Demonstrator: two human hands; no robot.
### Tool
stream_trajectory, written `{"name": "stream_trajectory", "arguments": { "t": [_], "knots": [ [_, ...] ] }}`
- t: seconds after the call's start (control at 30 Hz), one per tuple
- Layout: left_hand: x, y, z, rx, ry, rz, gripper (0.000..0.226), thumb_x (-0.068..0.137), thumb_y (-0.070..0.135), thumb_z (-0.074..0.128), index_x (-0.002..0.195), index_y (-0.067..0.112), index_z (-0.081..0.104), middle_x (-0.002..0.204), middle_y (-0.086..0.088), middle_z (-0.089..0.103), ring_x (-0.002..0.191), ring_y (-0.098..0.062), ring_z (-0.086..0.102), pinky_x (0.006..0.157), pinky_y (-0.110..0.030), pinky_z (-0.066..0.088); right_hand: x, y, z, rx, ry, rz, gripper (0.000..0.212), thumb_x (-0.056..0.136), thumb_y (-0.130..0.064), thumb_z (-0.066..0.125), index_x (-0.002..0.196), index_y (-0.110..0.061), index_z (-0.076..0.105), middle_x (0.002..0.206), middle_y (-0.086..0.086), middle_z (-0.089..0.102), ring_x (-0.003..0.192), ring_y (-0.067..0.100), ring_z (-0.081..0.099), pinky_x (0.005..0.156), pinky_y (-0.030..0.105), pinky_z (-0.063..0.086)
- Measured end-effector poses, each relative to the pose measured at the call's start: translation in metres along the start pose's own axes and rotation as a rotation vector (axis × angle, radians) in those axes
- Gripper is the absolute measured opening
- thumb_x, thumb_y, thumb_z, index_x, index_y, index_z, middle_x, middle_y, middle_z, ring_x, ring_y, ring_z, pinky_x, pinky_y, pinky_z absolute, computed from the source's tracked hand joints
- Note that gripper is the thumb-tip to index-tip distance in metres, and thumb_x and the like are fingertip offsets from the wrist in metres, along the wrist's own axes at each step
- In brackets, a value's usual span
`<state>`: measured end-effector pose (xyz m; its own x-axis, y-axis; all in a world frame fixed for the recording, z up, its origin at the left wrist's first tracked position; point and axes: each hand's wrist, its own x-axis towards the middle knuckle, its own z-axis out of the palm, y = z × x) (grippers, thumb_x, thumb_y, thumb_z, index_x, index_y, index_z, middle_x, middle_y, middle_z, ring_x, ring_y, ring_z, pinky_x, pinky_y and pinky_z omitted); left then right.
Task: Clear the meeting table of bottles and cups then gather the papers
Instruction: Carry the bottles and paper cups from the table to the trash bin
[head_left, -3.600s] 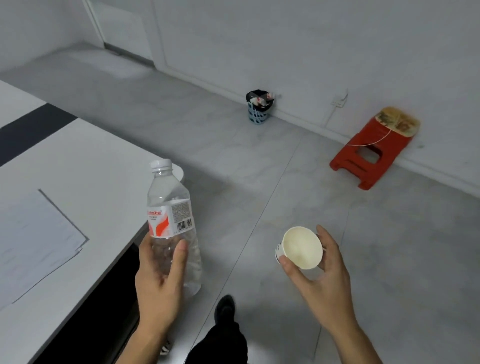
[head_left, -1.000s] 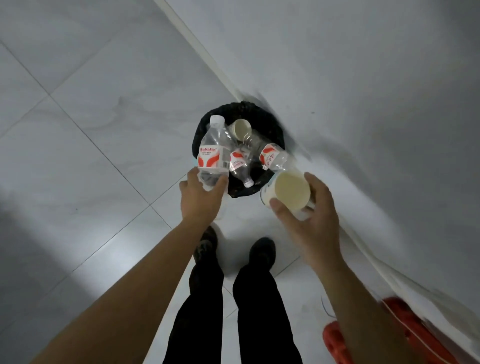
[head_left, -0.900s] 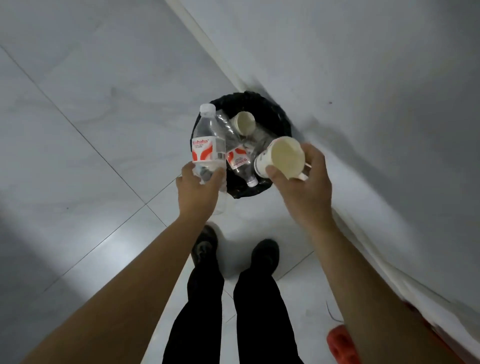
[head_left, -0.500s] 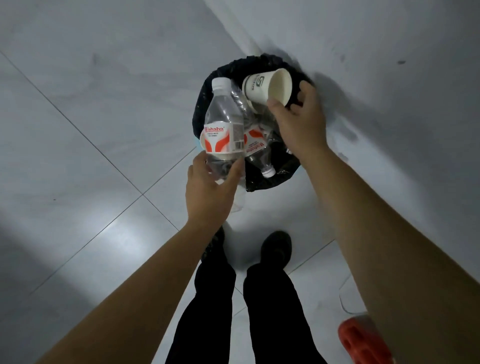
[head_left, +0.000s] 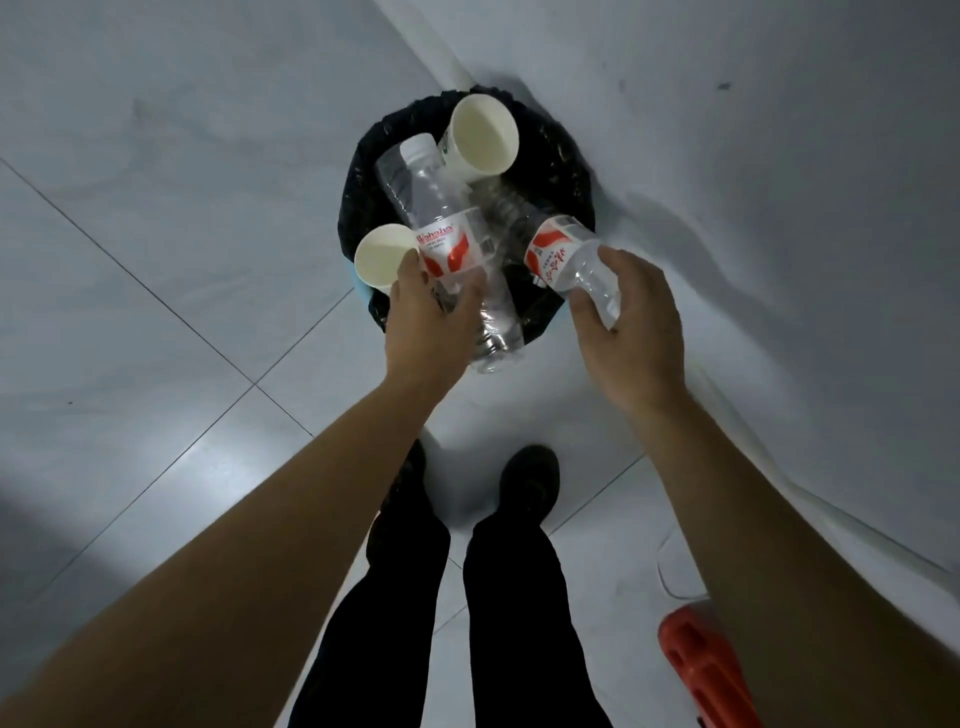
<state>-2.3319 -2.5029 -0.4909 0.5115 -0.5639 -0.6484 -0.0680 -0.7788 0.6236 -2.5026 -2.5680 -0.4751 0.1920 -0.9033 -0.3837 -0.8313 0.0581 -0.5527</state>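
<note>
**Water bottle held over a full waste bin**

The water bottle (head_left: 441, 218), clear with a white cap and a red-and-white label, sits tilted over the near-left part of the waste bin (head_left: 353, 182), cap pointing to the far rim. From my remote seat I see the left hand (head_left: 431, 322) gripping it low on the body, fingers and thumb curled round it just under the label. The right hand (head_left: 628, 332) is wrapped round the clear end of a second bottle (head_left: 558, 249), which lies slanted across the bin's near-right rim.

One paper cup (head_left: 483, 140) rests at the far rim with its mouth facing up toward me. Another paper cup (head_left: 382, 257) leans at the left rim, touching the left hand's fingers.

The bin has a black liner and stands on the floor (head_left: 156, 182) of large pale grey tiles with thin dark joints, close against a plain pale wall (head_left: 779, 182) with a skirting strip (head_left: 441, 47). Dark shoes (head_left: 530, 478) stand just short of the bin. A red plastic stool (head_left: 706, 670) shows at the lower right, by the wall.
</note>
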Motion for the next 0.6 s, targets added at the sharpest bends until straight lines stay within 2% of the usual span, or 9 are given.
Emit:
{"name": "stream_trajectory", "arguments": {
  "t": [0.07, 0.17, 0.3, 0.4, 0.5, 0.6],
  "knots": [
    [-0.017, -0.005, -0.013, 0.047, 0.000, 0.054, 0.073, 0.090, 0.059, 0.054, 0.147, 0.019, 0.031, 0.137, -0.002, 0.055, 0.118, -0.021, 0.060, 0.093, -0.048, 0.054, -0.011, 0.001, -0.002, -0.032, -0.018, 0.005, 0.052, 0.097, -0.031, 0.061, 0.144, -0.014, 0.047, 0.150, 0.010, 0.046, 0.141, 0.024, 0.040, 0.112, 0.043, 0.041],
    [-0.050, -0.012, -0.044, 0.112, 0.028, 0.103, 0.071, 0.095, 0.052, 0.053, 0.153, 0.021, 0.026, 0.144, -0.001, 0.047, 0.125, -0.017, 0.053, 0.099, -0.044, 0.050, -0.035, -0.007, -0.015, -0.055, -0.058, 0.023, 0.052, 0.099, -0.033, 0.056, 0.147, -0.017, 0.044, 0.156, 0.011, 0.038, 0.147, 0.026, 0.031, 0.117, 0.049, 0.034],
    [-0.102, -0.004, -0.094, 0.156, 0.079, 0.076, 0.061, 0.099, 0.043, 0.049, 0.152, 0.021, 0.030, 0.151, 0.001, 0.040, 0.129, -0.013, 0.048, 0.100, -0.047, 0.050, -0.073, -0.034, -0.049, -0.047, -0.126, 0.032, 0.050, 0.100, -0.032, 0.055, 0.146, -0.014, 0.045, 0.152, 0.011, 0.042, 0.144, 0.024, 0.035, 0.116, 0.043, 0.036],
    [-0.167, 0.036, -0.153, 0.128, 0.109, 0.100, 0.054, 0.101, 0.040, 0.047, 0.150, 0.021, 0.035, 0.149, 0.001, 0.041, 0.130, -0.012, 0.047, 0.102, -0.046, 0.047, -0.117, -0.087, -0.104, -0.056, -0.155, 0.001, 0.047, 0.100, -0.031, 0.055, 0.143, -0.013, 0.049, 0.144, 0.008, 0.049, 0.136, 0.022, 0.044, 0.111, 0.037, 0.040],
    [-0.247, 0.083, -0.219, 0.065, 0.166, 0.138, 0.052, 0.101, 0.039, 0.048, 0.148, 0.021, 0.038, 0.147, 0.001, 0.044, 0.130, -0.012, 0.047, 0.103, -0.043, 0.046, -0.163, -0.150, -0.170, -0.057, -0.199, -0.044, 0.044, 0.101, -0.032, 0.052, 0.141, -0.014, 0.052, 0.140, 0.005, 0.054, 0.132, 0.020, 0.047, 0.109, 0.029, 0.035],
    [-0.338, 0.128, -0.285, -0.043, 0.237, 0.193, 0.049, 0.101, 0.036, 0.050, 0.146, 0.021, 0.040, 0.141, 0.009, 0.047, 0.128, -0.008, 0.048, 0.106, -0.042, 0.045, -0.216, -0.216, -0.243, 0.005, -0.143, -0.102, 0.039, 0.102, -0.034, 0.051, 0.137, -0.016, 0.057, 0.135, 0.002, 0.058, 0.125, 0.015, 0.052, 0.103, 0.023, 0.035]
  ]
}}
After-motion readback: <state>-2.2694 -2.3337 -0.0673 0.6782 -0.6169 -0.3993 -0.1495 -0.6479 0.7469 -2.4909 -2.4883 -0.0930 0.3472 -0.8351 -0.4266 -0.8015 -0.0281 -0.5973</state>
